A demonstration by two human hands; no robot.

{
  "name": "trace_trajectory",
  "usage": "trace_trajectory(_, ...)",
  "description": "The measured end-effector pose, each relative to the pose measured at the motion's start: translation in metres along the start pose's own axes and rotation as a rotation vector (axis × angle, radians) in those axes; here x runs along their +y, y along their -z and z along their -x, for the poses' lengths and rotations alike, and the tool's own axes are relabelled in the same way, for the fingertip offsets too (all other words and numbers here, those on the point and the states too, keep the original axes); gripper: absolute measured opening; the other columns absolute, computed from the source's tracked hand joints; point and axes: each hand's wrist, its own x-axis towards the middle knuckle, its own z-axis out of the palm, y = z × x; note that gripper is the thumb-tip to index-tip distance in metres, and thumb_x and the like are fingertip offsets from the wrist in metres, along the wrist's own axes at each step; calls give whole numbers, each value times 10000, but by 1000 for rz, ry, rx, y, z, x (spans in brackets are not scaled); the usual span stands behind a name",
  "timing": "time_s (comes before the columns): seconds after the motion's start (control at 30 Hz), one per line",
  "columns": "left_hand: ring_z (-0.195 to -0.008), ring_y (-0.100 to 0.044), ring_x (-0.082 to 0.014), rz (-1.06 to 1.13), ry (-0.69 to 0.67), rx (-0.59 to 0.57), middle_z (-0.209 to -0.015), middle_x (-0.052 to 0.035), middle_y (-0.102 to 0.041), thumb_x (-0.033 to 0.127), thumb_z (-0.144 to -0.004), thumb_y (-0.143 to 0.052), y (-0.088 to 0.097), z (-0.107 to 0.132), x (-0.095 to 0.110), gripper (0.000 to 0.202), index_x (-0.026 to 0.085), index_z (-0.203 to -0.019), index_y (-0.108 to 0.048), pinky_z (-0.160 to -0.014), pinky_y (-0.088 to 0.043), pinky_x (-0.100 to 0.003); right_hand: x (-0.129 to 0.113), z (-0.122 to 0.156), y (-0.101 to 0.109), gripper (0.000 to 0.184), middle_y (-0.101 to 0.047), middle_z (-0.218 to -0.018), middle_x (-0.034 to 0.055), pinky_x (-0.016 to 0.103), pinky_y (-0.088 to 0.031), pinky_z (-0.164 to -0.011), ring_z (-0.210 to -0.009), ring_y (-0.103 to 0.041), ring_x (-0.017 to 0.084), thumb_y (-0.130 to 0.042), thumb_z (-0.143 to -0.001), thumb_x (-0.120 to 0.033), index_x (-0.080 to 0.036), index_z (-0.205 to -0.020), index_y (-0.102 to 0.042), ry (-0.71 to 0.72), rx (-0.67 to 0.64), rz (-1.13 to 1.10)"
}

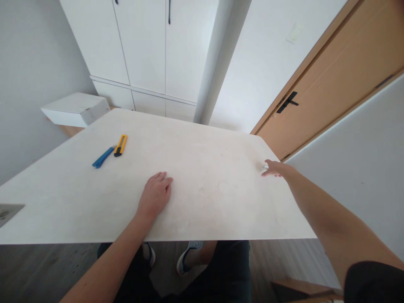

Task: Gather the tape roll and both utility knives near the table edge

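Item 1: left hand (155, 194). It is laid flat, palm down, on the table (205, 185), fingers extended and close together, pointing away from the body. Nothing is held in it. It is placed near the middle of the tabletop, somewhat toward the near edge.

Item 2: right hand (275, 168). It is stretched out to the far right corner of the table, arm fully extended. The fingers are curled about a small white object (264, 168), which is touched at the table's right edge. Whether the object is truly gripped or only touched cannot be told; it is too small for its kind to be made out.

Item 3: yellow utility knife (120, 145). It is found lying on the left part of the tabletop, well apart from both hands.

Item 4: blue tool (102, 157). It is laid just beside the yellow knife, on its left, their far ends almost meeting.

Item 5: table. A pale, matt top is shown; a grey patch (9, 212) is seen at its left edge.

Item 6: surroundings. White cupboards (145, 50) are set behind the table, a white box (75, 109) to the far left, and a wooden door (331, 88) with a black handle to the right. The person's legs and shoes (189, 256) are seen beneath the near edge.
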Motion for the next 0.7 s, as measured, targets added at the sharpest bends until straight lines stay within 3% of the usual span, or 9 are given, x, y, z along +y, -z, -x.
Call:
trace_trajectory(0.1, -1291, -603, -271, -24, 14, -23, -1328, -154, -691, 188, -955, -453, 4, 0, 6, 363, 181, -1134, -769, -1159, -449, -446, -28, 3, 17, 745, -636, -1274, 257, 388, -536, -752, -1007, -697, 356, -790, -749, -424, -150, -1404, -564, 21, 102, 105)
trace_trajectory(0.17, -1302, -595, -264, -19, 19, -39, -1346, -153, -681, 180, -953, -468, 5, 0, 9, 352, 187, -1143, -765, -1163, -439, -442, -69, 9, 30, 573, -654, -1270, 229, 396, -521, -825, -1092, -668, 355, -699, -840, -418, -175, -1351, -607, 122, 201, 86)
trace_trajectory(0.27, -1310, -588, -258, 2, 42, -39, -1358, -148, -673, 176, -951, -488, 6, -1, 11, 332, 195, -1143, -758, -1161, -433, -460, -162, 38, 47, 356, -735, -1136, 131, 349, -505, -855, -1031, -683, 284, -560, -948, -400, -215, -1225, -685, 386, 206, -20)
trace_trajectory(0.37, -1316, -581, -270, 47, 46, -39, -1360, -158, -667, 177, -942, -507, 6, -2, 12, 311, 193, -1123, -760, -1158, -429, -482, -272, 88, 56, 324, -768, -1052, 84, 283, -496, -785, -883, -707, 216, -505, -985, -390, -195, -1117, -728, 623, 125, -111)
trace_trajectory(0.47, -1326, -570, -287, 91, 52, -40, -1373, -184, -653, 163, -924, -518, 5, -3, 13, 298, 167, -1096, -762, -1164, -419, -486, -376, 135, 56, 301, -783, -939, 74, 259, -488, -757, -830, -712, 192, -504, -984, -340, -169, -1046, -745, 771, 94, -146)
trace_trajectory(0.6, -1314, -575, -290, 142, 64, -22, -1334, -185, -672, 143, -907, -517, 3, -3, 14, 298, 143, -1080, -759, -1177, -410, -492, -489, 165, 51, 343, -772, -798, 94, 271, -500, -740, -789, -718, 203, -489, -992, -354, -138, -939, -750, 855, 11, -223)
trace_trajectory(0.7, -1294, -584, -285, 265, 63, -1, -1241, -154, -715, 134, -916, -483, 2, -4, 15, 353, 177, -1163, -732, -1179, -412, -522, -550, 166, 48, 355, -780, -904, 136, 305, -526, -759, -840, -733, 238, -501, -995, -398, -122, -1047, -718, 797, -52, -297)
